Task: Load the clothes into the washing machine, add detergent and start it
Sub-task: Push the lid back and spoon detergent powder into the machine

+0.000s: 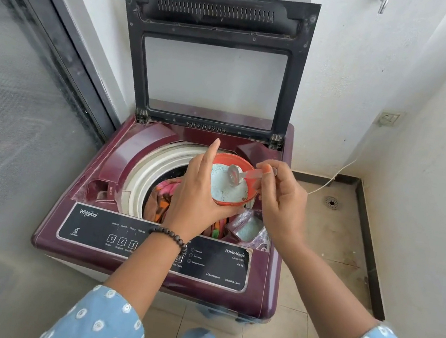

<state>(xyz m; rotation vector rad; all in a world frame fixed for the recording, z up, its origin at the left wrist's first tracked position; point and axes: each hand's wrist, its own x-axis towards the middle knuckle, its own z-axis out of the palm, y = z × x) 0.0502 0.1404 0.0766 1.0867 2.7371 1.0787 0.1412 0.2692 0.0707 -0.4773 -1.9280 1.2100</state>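
Note:
A maroon top-loading washing machine (108,158) stands with its lid (214,58) raised. Colourful clothes (162,197) lie inside the drum. My left hand (198,197) holds an orange container (248,162) of pale blue detergent powder (226,190) over the drum, index finger pointing up. My right hand (283,200) pinches the handle of a small clear scoop (236,175) that rests on the powder. The detergent drawer (247,229) at the drum's right front is open with blue powder in it.
The control panel (126,238) runs along the machine's front edge. A glass sliding door (23,112) is on the left and white walls lie behind and to the right. A tiled floor with a drain (331,202) and a white cord (332,178) lies to the right.

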